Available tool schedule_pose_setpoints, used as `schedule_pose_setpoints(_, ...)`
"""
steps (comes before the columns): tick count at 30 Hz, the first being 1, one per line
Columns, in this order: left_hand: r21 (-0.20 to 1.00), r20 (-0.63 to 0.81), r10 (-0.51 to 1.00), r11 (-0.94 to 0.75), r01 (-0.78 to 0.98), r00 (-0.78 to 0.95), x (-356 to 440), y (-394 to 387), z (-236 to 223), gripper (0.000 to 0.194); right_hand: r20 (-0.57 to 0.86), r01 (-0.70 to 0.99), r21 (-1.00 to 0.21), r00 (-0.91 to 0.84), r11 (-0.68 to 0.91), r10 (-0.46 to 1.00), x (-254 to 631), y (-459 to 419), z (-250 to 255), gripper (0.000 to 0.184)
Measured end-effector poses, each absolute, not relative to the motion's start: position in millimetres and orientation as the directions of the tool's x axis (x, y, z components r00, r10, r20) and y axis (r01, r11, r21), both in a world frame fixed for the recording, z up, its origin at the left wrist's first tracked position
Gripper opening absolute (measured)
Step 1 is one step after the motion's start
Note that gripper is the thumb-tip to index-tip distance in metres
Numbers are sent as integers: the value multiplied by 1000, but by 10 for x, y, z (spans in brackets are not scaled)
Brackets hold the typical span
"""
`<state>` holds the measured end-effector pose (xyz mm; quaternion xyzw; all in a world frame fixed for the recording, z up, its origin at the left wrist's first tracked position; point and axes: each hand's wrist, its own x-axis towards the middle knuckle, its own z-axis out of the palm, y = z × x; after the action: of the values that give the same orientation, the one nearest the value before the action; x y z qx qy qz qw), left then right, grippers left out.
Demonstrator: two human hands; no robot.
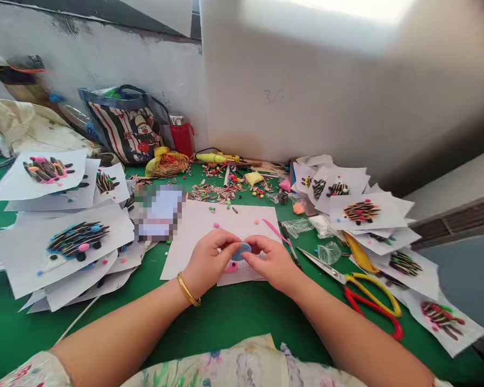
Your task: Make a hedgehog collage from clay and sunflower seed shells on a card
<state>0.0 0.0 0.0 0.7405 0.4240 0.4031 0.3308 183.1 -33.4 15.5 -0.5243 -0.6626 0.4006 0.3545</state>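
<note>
A flattened piece of blue modelling clay [243, 250] is pinched between the fingertips of both my hands. My left hand [210, 260], with a gold bangle at the wrist, closes on its left side, and my right hand [275, 264] closes on its right. Just below them, a pink clay shape [230, 267] with a dark dot lies on white paper [185, 247], partly hidden by my fingers. Small pink and orange balls rest on the sheet beyond my hands. To the right lie a pink modelling tool [275, 230] and a black pen [291, 246].
Red-and-yellow scissors [363, 293] lie open on the right. Paper stacks with seed hedgehogs stand left [78, 258] and right [371, 215]. Loose sunflower seeds [213, 192] and coloured balls cover the back. A phone-like blurred object [161, 212] and a striped bag [123, 126] are at left.
</note>
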Motion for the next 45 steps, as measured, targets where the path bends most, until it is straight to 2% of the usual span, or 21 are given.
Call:
schedule_pose_setpoints(5, 817, 344, 857, -474, 328, 382, -10, -28, 1, 21, 62, 433, -888, -216, 153, 974, 1841, -298, 119, 15)
schedule_pose_setpoints(7, 812, 330, 854, -474, 340, 402, -10, -32, 17, 15, 65, 448, -880, -212, 156, 975, 1830, -304, 125, 13)
schedule_pose_setpoints(11, 840, 291, 892, -411, 353, 345, 1, -31, 52, 13, 78, 439, -884, -200, 161, 977, 1826, -320, 146, 10)
schedule_pose_setpoints(15, 901, 237, 921, -328, 285, 311, 19, -36, 71, 16, 74, 386, -909, -224, 158, 972, 1848, -321, 130, 20)
schedule_pose_setpoints(20, 923, 182, 930, -273, 270, 320, 29, -54, 90, 19, 85, 365, -920, -166, 141, 982, 1855, -301, 99, 11)
schedule_pose_setpoints(26, 962, 74, 936, -159, 222, 345, 32, -47, 78, 27, 99, 291, -948, -122, 131, 988, 1875, -283, 81, 19)
schedule_pose_setpoints(33, 950, 79, 942, -170, 262, 325, 25, -31, 83, 25, 94, 292, -946, -165, 140, 982, 1858, -289, 75, 20)
schedule_pose_setpoints(40, 952, 44, 932, -148, 268, 360, 36, -50, 63, 29, 87, 324, -939, -107, 117, 990, 1867, -260, 98, 15)
schedule_pose_setpoints(45, 952, 44, 933, -148, 269, 356, 32, -41, 51, 30, 98, 353, -923, -168, 152, 981, 1887, -270, 127, 16)
